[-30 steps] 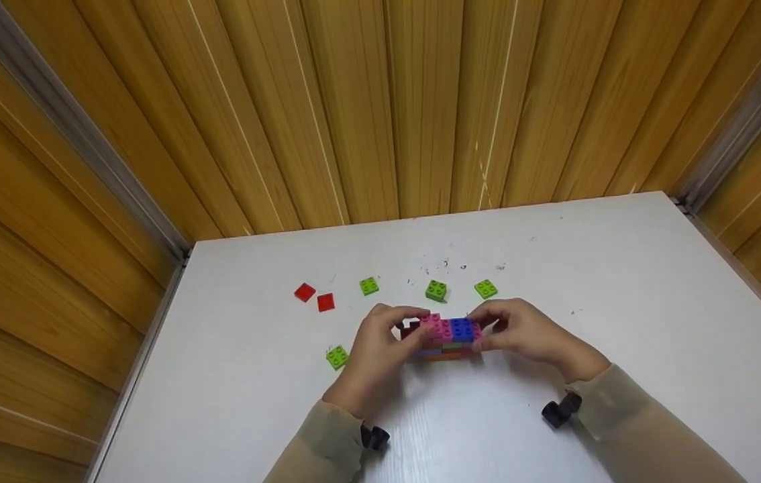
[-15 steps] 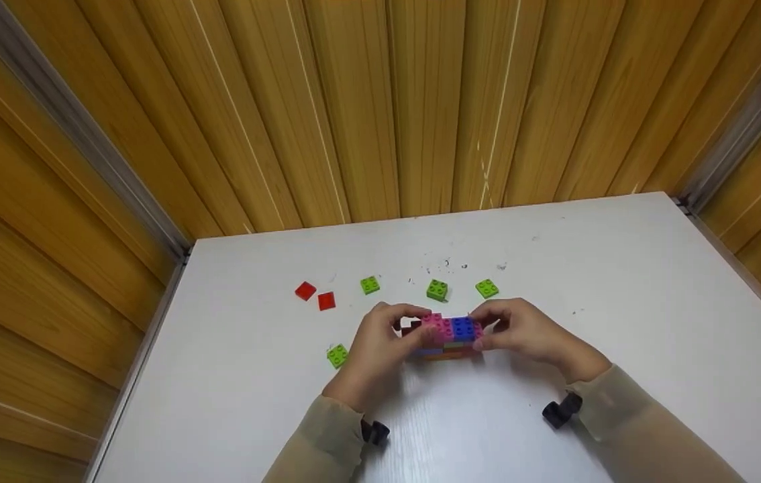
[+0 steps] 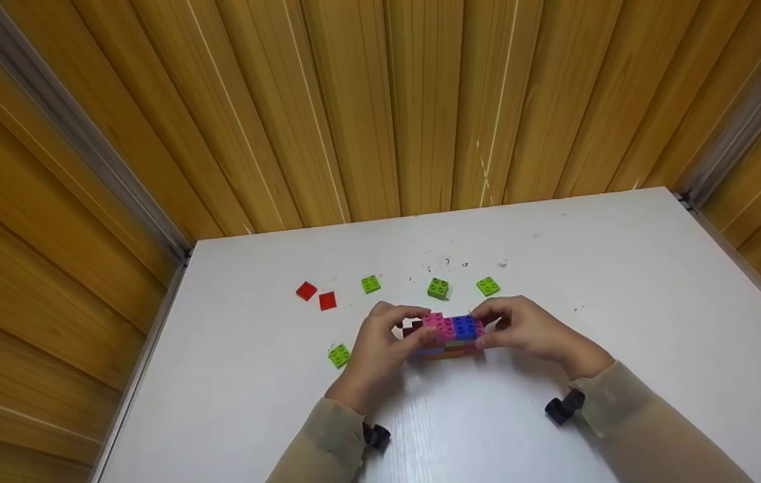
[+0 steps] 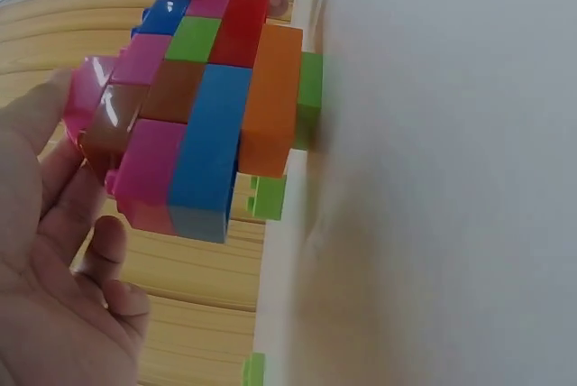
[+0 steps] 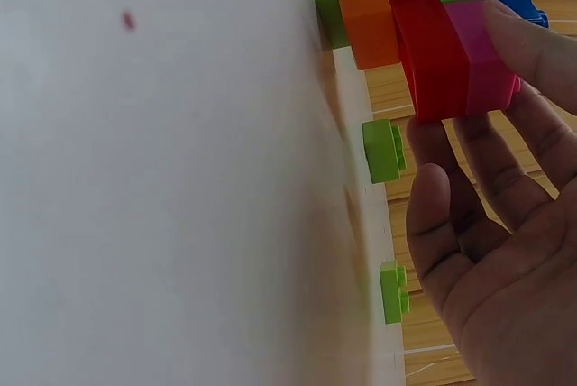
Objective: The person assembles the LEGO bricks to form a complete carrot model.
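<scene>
A stack of toy building bricks (image 3: 449, 343) stands between the two hands on the white table. Its orange brick (image 4: 272, 102) is lowest, with a blue brick (image 4: 212, 129) and a red brick (image 4: 242, 30) above it. Higher up come pink, brown, green and dark blue bricks. The left hand (image 3: 384, 345) pinches the pink brick (image 4: 87, 88) at the top left between thumb and fingers. At the other end the right hand (image 3: 531, 333) grips the stack, its thumb on a pink brick (image 5: 480, 57) and its fingers behind. Part of the stack's left end is hidden by the left hand.
Behind the stack lie a thick green brick (image 3: 438, 288) and flat green bricks (image 3: 370, 284) (image 3: 488, 286). Two red tiles (image 3: 307, 290) (image 3: 327, 300) lie farther left. Another green brick (image 3: 339, 355) is beside the left wrist. A wood-panelled wall (image 3: 421, 114) borders the table (image 3: 219, 376).
</scene>
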Demonstrator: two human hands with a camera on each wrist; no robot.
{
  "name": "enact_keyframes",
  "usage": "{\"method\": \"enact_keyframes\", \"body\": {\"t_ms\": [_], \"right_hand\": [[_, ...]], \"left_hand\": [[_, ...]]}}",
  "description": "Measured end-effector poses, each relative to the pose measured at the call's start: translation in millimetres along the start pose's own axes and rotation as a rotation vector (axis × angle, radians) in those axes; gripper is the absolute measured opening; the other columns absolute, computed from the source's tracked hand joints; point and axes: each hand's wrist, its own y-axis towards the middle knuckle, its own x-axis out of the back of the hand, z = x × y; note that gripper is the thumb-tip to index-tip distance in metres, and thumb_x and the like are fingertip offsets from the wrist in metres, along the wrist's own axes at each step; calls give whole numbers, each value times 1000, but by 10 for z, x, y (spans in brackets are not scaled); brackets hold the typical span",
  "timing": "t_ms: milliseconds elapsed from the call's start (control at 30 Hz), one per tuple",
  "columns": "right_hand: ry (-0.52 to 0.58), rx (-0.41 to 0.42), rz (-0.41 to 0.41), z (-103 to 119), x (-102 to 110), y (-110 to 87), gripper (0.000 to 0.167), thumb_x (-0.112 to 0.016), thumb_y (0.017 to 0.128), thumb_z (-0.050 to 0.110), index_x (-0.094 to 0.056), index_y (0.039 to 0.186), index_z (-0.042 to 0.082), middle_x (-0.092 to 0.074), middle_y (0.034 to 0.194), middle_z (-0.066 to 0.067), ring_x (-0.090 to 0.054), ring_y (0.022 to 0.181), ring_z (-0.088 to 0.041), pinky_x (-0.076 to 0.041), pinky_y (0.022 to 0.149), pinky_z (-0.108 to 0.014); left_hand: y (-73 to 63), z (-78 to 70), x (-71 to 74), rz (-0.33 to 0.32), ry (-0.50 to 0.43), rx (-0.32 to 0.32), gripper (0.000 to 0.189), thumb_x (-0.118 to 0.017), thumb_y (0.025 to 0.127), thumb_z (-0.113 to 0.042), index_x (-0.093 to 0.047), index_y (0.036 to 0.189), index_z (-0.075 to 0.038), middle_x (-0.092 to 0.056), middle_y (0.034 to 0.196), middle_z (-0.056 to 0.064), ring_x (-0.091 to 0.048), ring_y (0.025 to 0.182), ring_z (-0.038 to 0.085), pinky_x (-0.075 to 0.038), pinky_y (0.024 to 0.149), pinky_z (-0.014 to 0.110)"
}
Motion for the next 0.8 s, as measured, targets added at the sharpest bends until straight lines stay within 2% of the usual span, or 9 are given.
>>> {"method": "enact_keyframes", "body": {"t_ms": [267, 400, 500, 633, 800], "right_hand": [[-25, 13, -5, 10, 2, -7, 37, -93, 93, 19, -82, 126, 9, -81, 124, -11, -68, 111, -20, -56, 94, -29], [-30, -4, -2, 33, 5, -10, 38, -93, 93, 20, -82, 128, 9, -80, 124, -11, -68, 112, -22, -54, 92, -27], [-29, -21, 6, 40, 15, -25, 42, -93, 93, 20, -81, 131, 9, -80, 126, -11, -68, 114, -24, -55, 94, -28], [-22, -47, 39, 57, 57, -47, 45, -92, 94, 23, -79, 135, 10, -78, 131, -11, -67, 118, -24, -55, 97, -28], [-17, -71, 79, 128, 153, -12, 43, -83, 104, 30, -77, 139, 7, -77, 134, -14, -67, 119, -25, -57, 97, -27]], "left_hand": [[21, 46, -2, -5, 10, -52, 35, -89, 99, -39, -84, 133, -32, -70, 119, -6, -58, 117, 17, -55, 95, 28], [28, 52, 9, 8, 20, -49, 37, -93, 96, -35, -84, 132, -34, -71, 120, -6, -59, 118, 17, -56, 97, 29], [25, 56, 16, 36, 11, -21, 37, -94, 96, -37, -83, 131, -38, -70, 120, -7, -59, 120, 16, -57, 100, 31], [37, 65, 18, 55, 19, -23, 35, -93, 96, -40, -84, 129, -39, -70, 119, -8, -60, 119, 15, -55, 102, 34], [29, 81, 27, 52, 35, -30, 35, -93, 96, -41, -84, 130, -38, -69, 117, -7, -60, 118, 15, -56, 103, 35]]}}
